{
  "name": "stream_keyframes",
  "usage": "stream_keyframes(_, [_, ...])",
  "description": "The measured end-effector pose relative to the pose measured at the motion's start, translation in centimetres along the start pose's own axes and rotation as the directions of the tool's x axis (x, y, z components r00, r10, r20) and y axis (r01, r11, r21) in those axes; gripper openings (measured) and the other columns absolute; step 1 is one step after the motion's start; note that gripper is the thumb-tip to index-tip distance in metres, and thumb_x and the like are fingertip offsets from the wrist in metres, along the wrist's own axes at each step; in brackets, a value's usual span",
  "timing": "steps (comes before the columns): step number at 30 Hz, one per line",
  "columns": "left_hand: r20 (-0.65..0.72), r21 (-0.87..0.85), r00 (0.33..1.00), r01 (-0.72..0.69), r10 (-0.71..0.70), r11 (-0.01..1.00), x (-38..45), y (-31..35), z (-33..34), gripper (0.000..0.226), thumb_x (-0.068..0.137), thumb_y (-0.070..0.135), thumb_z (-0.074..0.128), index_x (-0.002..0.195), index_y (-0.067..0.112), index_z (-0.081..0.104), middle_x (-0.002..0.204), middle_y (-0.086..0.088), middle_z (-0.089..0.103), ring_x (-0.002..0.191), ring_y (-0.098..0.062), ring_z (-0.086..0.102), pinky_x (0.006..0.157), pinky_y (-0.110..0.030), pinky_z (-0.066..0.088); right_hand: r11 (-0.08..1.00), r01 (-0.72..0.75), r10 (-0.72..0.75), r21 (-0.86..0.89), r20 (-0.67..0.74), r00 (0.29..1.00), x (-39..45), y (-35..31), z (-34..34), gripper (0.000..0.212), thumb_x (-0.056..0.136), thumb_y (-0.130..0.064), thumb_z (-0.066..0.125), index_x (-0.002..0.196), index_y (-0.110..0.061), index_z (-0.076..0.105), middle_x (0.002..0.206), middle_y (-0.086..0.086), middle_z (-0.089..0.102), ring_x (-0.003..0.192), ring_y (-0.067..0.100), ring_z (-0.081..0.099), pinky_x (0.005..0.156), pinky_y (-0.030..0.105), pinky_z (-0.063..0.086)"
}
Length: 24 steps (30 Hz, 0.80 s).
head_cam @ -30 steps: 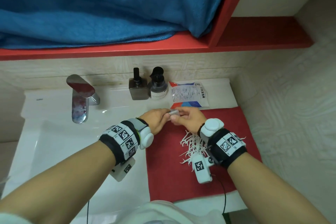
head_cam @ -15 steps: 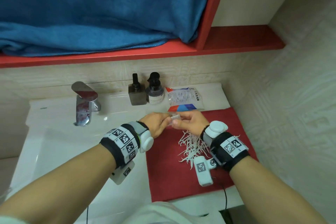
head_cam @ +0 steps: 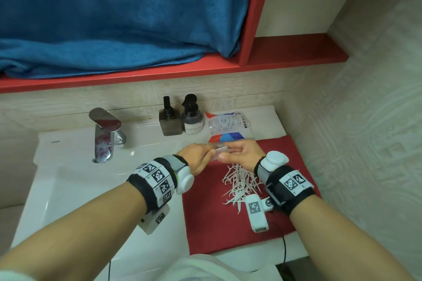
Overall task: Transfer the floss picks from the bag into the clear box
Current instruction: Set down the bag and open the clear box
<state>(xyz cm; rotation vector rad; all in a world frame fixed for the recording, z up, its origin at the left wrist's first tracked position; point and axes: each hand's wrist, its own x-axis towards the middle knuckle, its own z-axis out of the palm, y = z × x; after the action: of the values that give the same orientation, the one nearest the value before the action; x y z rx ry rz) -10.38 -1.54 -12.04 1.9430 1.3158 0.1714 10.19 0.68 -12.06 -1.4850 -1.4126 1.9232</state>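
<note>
The floss bag just past your hands has print too small to read. Two dark pump bottles sit left of it. Your left hand and right hand both pinch the little clear box; floss picks lie heaped on the red mat under your right wrist

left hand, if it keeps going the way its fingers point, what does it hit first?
The left hand points right, at the clear box it already grips with the right hand. Past the box it would likely meet the right hand's fingers; depth is unclear.
</note>
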Motion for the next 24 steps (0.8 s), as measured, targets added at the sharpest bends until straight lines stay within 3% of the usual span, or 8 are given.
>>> stream_keyframes(4, [-0.007, 0.007, 1.000, -0.002, 0.002, 1.000, -0.4, 0.6, -0.3, 0.041, 0.102, 0.030, 0.034, 0.142, 0.028, 0.043, 0.133, -0.003, 0.059, 0.120, -0.022, 0.055, 0.098, -0.022, 0.036, 1.000, -0.005, 0.005, -0.002, -0.030, 1.000, -0.6, -0.3, 0.1, 0.038, 0.075, -0.010, 0.082, 0.111, -0.011, 0.073, 0.104, 0.006, 0.075, 0.104, 0.018, 0.070, 0.099, 0.038, 0.052])
stream_keyframes(8, [-0.005, 0.007, 1.000, 0.007, -0.007, 1.000, -0.6, 1.8, -0.8, 0.043, 0.100, 0.037, 0.034, 0.139, 0.018, 0.043, 0.127, -0.008, 0.061, 0.113, -0.026, 0.059, 0.094, -0.029, 0.043, 0.999, -0.029, 0.025, -0.046, -0.087, 0.996, -0.9, -0.9, 0.1, 0.061, 0.064, -0.014, 0.091, 0.119, -0.004, 0.067, 0.107, 0.009, 0.074, 0.102, 0.016, 0.071, 0.100, 0.041, 0.052])
stream_keyframes(12, [0.005, 0.080, 1.000, -0.002, 0.002, 0.997, -0.8, 3.2, -1.5, 0.053, 0.099, 0.047, 0.029, 0.145, 0.021, 0.035, 0.132, -0.009, 0.055, 0.117, -0.027, 0.055, 0.096, -0.034, 0.041, 0.995, 0.008, -0.019, -0.095, -0.116, 0.993, -1.9, -2.1, 0.8, 0.085, 0.043, -0.037, 0.097, 0.117, -0.007, 0.068, 0.102, 0.005, 0.076, 0.097, 0.013, 0.072, 0.097, 0.039, 0.054])
stream_keyframes(16, [-0.030, 0.134, 0.998, -0.056, 0.060, 0.989, -1.6, 4.3, -2.2, 0.048, 0.101, 0.043, 0.023, 0.141, 0.025, 0.042, 0.122, -0.009, 0.062, 0.111, -0.028, 0.058, 0.094, -0.036, 0.044, 0.995, 0.020, -0.039, -0.099, -0.192, 0.981, -3.3, -2.6, 1.3, 0.092, 0.038, -0.045, 0.095, 0.119, -0.008, 0.068, 0.099, 0.001, 0.076, 0.094, 0.010, 0.072, 0.096, 0.036, 0.055])
stream_keyframes(18, [-0.052, 0.149, 0.996, -0.066, 0.075, 0.987, -1.8, 5.1, -2.3, 0.047, 0.101, 0.042, 0.023, 0.139, 0.025, 0.045, 0.120, -0.009, 0.065, 0.109, -0.027, 0.060, 0.093, -0.036, 0.046, 0.994, 0.040, -0.059, -0.103, -0.194, 0.979, -4.2, -2.7, 1.3, 0.080, 0.044, -0.039, 0.096, 0.115, -0.013, 0.070, 0.098, 0.001, 0.076, 0.093, 0.010, 0.072, 0.095, 0.037, 0.055])
stream_keyframes(20, [-0.068, 0.143, 0.997, -0.036, 0.046, 0.989, -1.9, 5.9, -2.4, 0.047, 0.101, 0.043, 0.022, 0.137, 0.027, 0.048, 0.120, -0.009, 0.066, 0.109, -0.027, 0.061, 0.094, -0.036, 0.046, 0.993, 0.060, -0.077, -0.097, -0.191, 0.979, -5.4, -2.6, 1.2, 0.062, 0.052, -0.020, 0.095, 0.110, -0.017, 0.072, 0.099, 0.002, 0.076, 0.093, 0.013, 0.073, 0.094, 0.039, 0.056])
stream_keyframes(24, [-0.010, 0.144, 0.998, -0.059, 0.061, 0.988, -1.7, 7.6, -1.4, 0.047, 0.101, 0.044, 0.024, 0.137, 0.026, 0.048, 0.126, -0.007, 0.063, 0.113, -0.026, 0.059, 0.097, -0.036, 0.045, 0.997, 0.057, -0.066, -0.044, -0.249, 0.966, -8.1, -1.1, 0.4, 0.066, 0.056, -0.008, 0.093, 0.117, -0.014, 0.068, 0.109, 0.004, 0.073, 0.095, 0.015, 0.072, 0.091, 0.039, 0.057])
